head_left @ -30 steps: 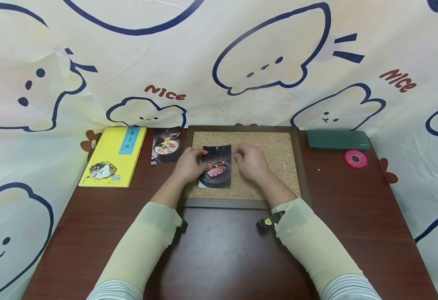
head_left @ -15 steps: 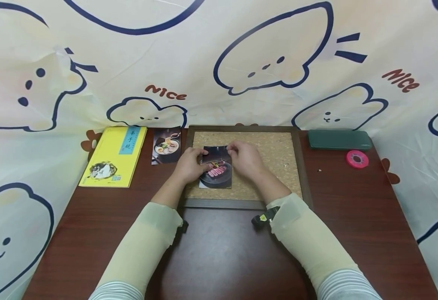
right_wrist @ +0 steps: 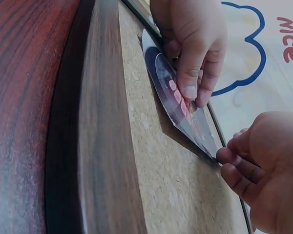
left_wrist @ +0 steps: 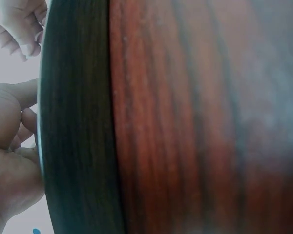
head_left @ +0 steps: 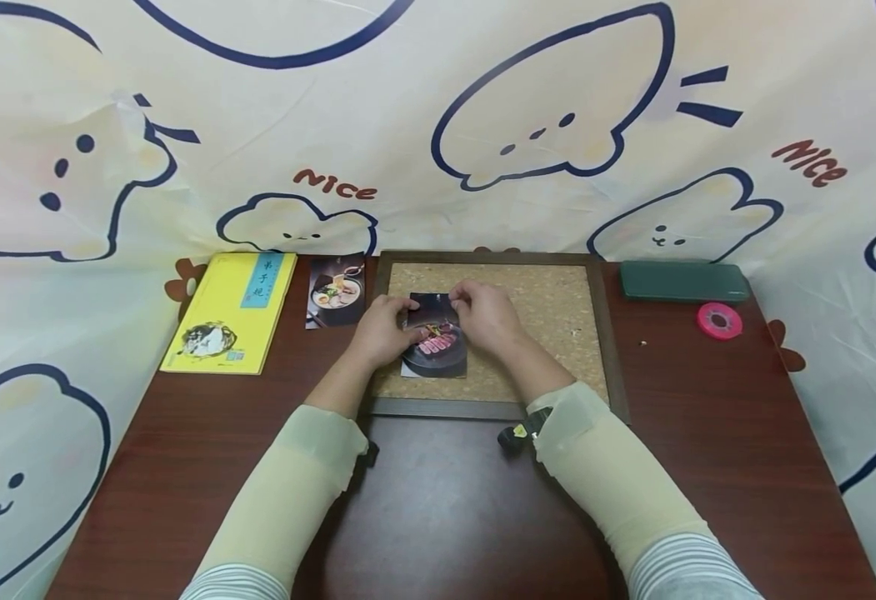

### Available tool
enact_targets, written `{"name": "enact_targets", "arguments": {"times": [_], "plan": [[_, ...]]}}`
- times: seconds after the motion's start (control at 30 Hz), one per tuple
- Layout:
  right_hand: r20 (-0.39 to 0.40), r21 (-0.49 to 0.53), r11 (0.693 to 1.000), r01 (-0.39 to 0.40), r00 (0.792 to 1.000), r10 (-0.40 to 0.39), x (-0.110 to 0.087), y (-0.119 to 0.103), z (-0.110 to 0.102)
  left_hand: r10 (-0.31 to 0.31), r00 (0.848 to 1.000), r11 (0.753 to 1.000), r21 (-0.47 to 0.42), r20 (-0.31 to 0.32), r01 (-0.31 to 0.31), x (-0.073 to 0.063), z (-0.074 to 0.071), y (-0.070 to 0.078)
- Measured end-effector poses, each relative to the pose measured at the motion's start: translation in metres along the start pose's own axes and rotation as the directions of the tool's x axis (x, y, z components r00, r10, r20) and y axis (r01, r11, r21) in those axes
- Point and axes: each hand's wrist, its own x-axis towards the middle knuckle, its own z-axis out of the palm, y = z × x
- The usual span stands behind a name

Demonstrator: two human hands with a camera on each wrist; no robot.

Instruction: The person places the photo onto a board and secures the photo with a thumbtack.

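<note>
A dark photo card [head_left: 434,352] showing sliced meat on a black plate lies over the left part of a framed corkboard [head_left: 550,350]. My left hand [head_left: 382,331] holds its left side, the thumb and a fingertip on the picture. At the top right corner, my right hand [head_left: 488,318] pinches the card with curled fingers; whether a small pin is also in that pinch I cannot tell. In the right wrist view, the card [right_wrist: 178,105] bows up from the cork and casts a shadow, with the right hand's fingertips [right_wrist: 227,157] at its corner.
A second food photo [head_left: 336,293] and a yellow book [head_left: 222,317] lie left of the board. To the right are a green case [head_left: 683,282], a pink tape roll [head_left: 719,321] and a tiny light speck [head_left: 643,342]. A printed cloth [head_left: 513,217] hangs behind the brown table [head_left: 438,508].
My right hand has moved left from over the bare cork to the card's top right corner. The left hand has stayed on the card's left side.
</note>
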Motion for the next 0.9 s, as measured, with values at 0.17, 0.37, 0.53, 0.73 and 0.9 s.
{"name": "enact_targets", "arguments": {"times": [0.17, 0.37, 0.53, 0.73, 0.9], "plan": [[0.014, -0.024, 1.000, -0.008, 1.000, 0.009, 0.005, 0.001, 0.003, 0.013, 1.000, 1.000, 0.016, -0.006, -0.012, 0.001, 0.001, -0.001], [0.010, -0.055, 0.998, 0.006, 1.000, -0.006, 0.013, 0.001, 0.007, 0.011, 1.000, 1.000, 0.018, -0.003, -0.011, 0.001, 0.001, -0.001], [0.035, -0.069, 0.998, 0.005, 0.999, -0.003, 0.017, -0.001, 0.009, 0.007, 1.000, 1.000, 0.023, -0.005, -0.007, 0.001, 0.002, -0.002], [0.080, -0.083, 0.997, -0.009, 0.997, 0.016, 0.023, -0.003, 0.009, 0.004, 1.000, 1.000, 0.018, -0.004, -0.004, 0.001, 0.002, -0.001], [0.091, -0.100, 0.995, 0.004, 0.996, 0.005, 0.028, -0.004, 0.010, 0.001, 1.000, 1.000, 0.011, -0.006, -0.001, 0.000, 0.002, -0.001]]}}
